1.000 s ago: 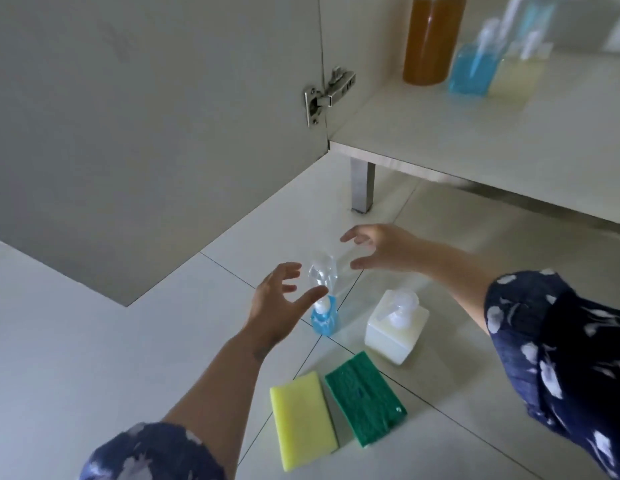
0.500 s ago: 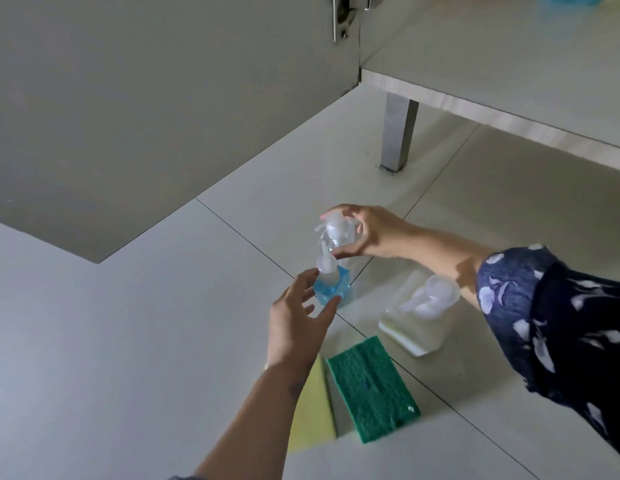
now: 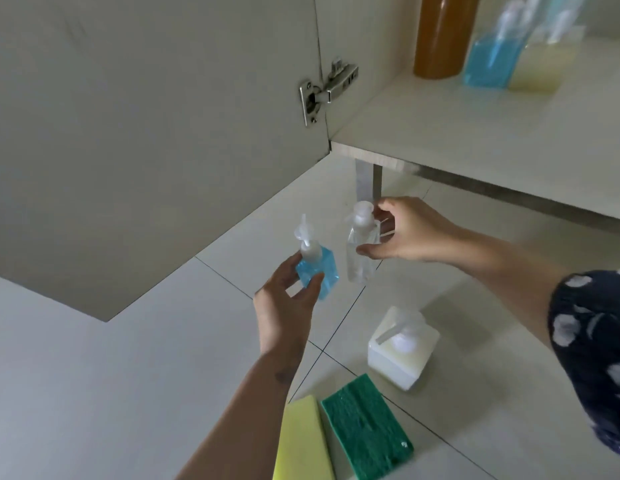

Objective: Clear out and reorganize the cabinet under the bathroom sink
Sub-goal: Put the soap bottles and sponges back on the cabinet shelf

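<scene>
We lift both small pump bottles off the floor tiles [image 3: 94,375], likely to return them to the cabinet shelf [image 3: 457,133] at one o'clock. Our left hand [image 3: 287,303] cradles the blue bottle [image 3: 319,268]; our right hand [image 3: 405,233], arm outstretched, pinches the clear bottle [image 3: 360,247].

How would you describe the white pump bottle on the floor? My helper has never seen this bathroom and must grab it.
Start at the open cabinet and look down to the tiled floor in front. The white pump bottle stands there, untouched, just beyond the green sponge. It alone is square, squat and milky white; the blue pump bottle and the clear pump bottle are each held in a hand.
</scene>
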Demonstrator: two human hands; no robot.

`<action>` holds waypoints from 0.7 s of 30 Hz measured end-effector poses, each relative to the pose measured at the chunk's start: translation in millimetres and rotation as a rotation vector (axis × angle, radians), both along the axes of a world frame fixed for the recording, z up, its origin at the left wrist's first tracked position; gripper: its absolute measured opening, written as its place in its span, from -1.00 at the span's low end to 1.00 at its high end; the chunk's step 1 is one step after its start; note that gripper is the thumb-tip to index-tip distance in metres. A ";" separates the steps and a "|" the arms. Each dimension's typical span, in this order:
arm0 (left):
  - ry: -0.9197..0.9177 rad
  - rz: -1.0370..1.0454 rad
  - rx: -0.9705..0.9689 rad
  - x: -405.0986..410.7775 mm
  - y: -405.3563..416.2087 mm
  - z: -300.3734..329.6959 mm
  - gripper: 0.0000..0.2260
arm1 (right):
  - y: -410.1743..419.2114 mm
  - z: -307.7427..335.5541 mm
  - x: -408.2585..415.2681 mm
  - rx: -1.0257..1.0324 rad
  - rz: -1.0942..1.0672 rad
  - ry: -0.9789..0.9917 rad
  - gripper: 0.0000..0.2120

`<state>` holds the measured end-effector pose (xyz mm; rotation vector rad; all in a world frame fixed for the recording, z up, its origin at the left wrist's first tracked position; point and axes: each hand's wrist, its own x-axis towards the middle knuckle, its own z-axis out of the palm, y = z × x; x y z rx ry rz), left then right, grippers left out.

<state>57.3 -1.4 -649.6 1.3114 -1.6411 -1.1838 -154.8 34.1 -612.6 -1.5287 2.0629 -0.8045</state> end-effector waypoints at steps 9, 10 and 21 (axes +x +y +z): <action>0.103 -0.164 -0.150 -73.5 -18.5 92.4 -0.62 | 45.4 99.0 -37.7 -0.202 -0.239 0.108 -0.58; 0.113 -0.177 -0.174 -84.5 -22.9 102.0 -0.61 | 47.6 106.8 -43.8 -0.219 -0.269 0.138 -0.61; 0.069 -0.295 -0.308 -227.9 -63.5 132.9 -0.59 | 14.3 125.3 -137.8 -0.232 -0.495 0.240 -0.57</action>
